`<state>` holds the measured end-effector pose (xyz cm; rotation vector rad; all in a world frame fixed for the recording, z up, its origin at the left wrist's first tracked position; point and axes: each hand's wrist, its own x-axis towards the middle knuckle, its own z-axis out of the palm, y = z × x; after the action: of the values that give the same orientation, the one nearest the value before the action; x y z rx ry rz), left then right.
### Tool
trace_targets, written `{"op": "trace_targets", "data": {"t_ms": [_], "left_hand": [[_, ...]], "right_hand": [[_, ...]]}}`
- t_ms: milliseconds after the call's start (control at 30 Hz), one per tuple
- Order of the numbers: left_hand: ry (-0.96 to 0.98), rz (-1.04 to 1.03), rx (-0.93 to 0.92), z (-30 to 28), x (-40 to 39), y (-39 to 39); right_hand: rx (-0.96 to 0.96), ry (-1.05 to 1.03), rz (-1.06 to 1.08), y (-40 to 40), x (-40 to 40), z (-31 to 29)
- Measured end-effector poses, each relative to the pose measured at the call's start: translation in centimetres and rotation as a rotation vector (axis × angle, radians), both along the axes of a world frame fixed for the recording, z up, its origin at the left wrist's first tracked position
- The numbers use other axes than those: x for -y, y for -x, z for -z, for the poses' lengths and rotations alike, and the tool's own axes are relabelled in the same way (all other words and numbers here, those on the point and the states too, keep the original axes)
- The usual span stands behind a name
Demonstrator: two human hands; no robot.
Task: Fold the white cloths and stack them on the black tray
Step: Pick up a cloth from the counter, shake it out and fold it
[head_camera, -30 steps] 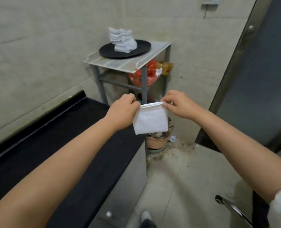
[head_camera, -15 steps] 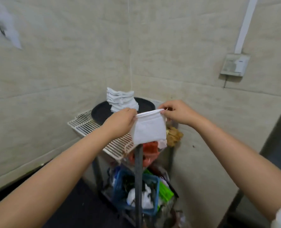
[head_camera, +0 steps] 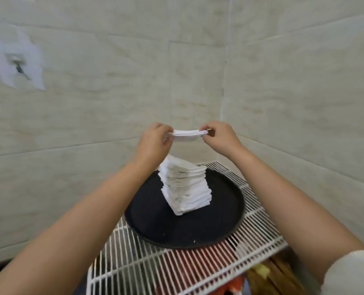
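Note:
A folded white cloth [head_camera: 186, 135] is held flat and level in the air, seen edge-on. My left hand [head_camera: 154, 140] pinches its left end and my right hand [head_camera: 221, 136] pinches its right end. Directly below stands a tall, slightly leaning stack of folded white cloths [head_camera: 185, 186] on a round black tray [head_camera: 225, 220]. The held cloth hovers a short way above the stack's top and does not touch it. My left wrist hides the stack's upper left corner.
The tray rests on a white wire rack shelf [head_camera: 260, 233] set in a corner of beige tiled walls [head_camera: 91, 103]. Red and yellowish items [head_camera: 262, 271] show through the wires below the shelf. A torn white patch [head_camera: 17, 60] marks the left wall.
I have come close to the rack. Both hands lifted the cloth from hanging in front of the shelf to lying flat above the stack.

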<state>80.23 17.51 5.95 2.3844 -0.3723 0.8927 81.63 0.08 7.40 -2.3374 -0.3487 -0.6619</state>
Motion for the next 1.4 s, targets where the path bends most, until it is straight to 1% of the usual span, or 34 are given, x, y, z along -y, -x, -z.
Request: {"op": "trace_targets", "data": {"t_ms": [67, 200, 267, 400, 500, 567, 600, 633, 700, 733, 800, 867, 933, 967, 1067, 1167, 1267, 1400], "left_hand": [[-0.009, -0.045, -0.082, 1.6, 0.8, -1.7], [-0.067, -0.122, -0.317, 6.0, 1.8, -2.9], [-0.064, -0.129, -0.343, 6.9, 2.0, -2.8], [-0.087, -0.115, -0.368, 7.1, 2.4, -2.6], [-0.126, -0.069, -0.369, 7.1, 2.5, -2.4], [-0.119, -0.052, -0.362, 7.2, 2.6, -2.2], [-0.083, -0.058, -0.367, 7.3, 2.7, -2.1], [-0.007, -0.084, -0.380, 7.3, 2.9, -2.1], [0.257, -0.198, -0.424, 7.2, 3.2, -2.6], [0.409, -0.262, -0.469, 7.2, 3.3, -3.1], [0.705, -0.337, -0.629, 7.0, 3.5, -4.0], [0.971, -0.279, -0.792, 7.2, 3.9, -4.7], [1.137, -0.194, -0.882, 7.6, 4.2, -4.8], [1.168, -0.162, -0.904, 7.6, 4.4, -4.6], [1.160, -0.106, -0.927, 7.9, 4.6, -3.9], [1.141, -0.069, -0.896, 8.1, 4.6, -2.9], [1.114, -0.039, -0.873, 8.8, 4.8, -1.9], [1.085, -0.043, -0.870, 10.1, 5.1, -1.3]], "right_hand": [[-0.043, 0.034, -0.048, -3.4, 0.5, 2.0], [-0.240, 0.105, -0.191, -6.8, 1.4, 7.4], [-0.289, 0.086, -0.232, -7.0, 2.1, 8.6], [-0.316, 0.035, -0.282, -7.1, 3.4, 9.2], [-0.357, 0.021, -0.334, -7.0, 4.2, 9.7], [-0.396, -0.070, -0.362, -7.0, 4.4, 10.0], [-0.423, -0.172, -0.351, -7.1, 4.3, 10.1], [-0.457, -0.289, -0.319, -7.4, 4.1, 10.1], [-0.580, -0.474, -0.236, -8.2, 3.1, 10.0], [-0.668, -0.525, -0.203, -8.5, 2.6, 9.9], [-0.848, -0.586, -0.187, -9.0, 1.6, 10.1], [-0.991, -0.656, -0.248, -9.2, 1.0, 10.5], [-1.048, -0.717, -0.316, -9.4, 0.7, 11.0], [-1.054, -0.742, -0.336, -9.4, 0.7, 11.1], [-1.037, -0.823, -0.366, -8.7, 0.9, 11.1], [-0.983, -0.883, -0.404, -7.3, 1.4, 10.9], [-0.931, -0.860, -0.406, -6.1, 2.0, 11.2], [-0.899, -0.805, -0.325, -5.3, 2.5, 12.4]]}}
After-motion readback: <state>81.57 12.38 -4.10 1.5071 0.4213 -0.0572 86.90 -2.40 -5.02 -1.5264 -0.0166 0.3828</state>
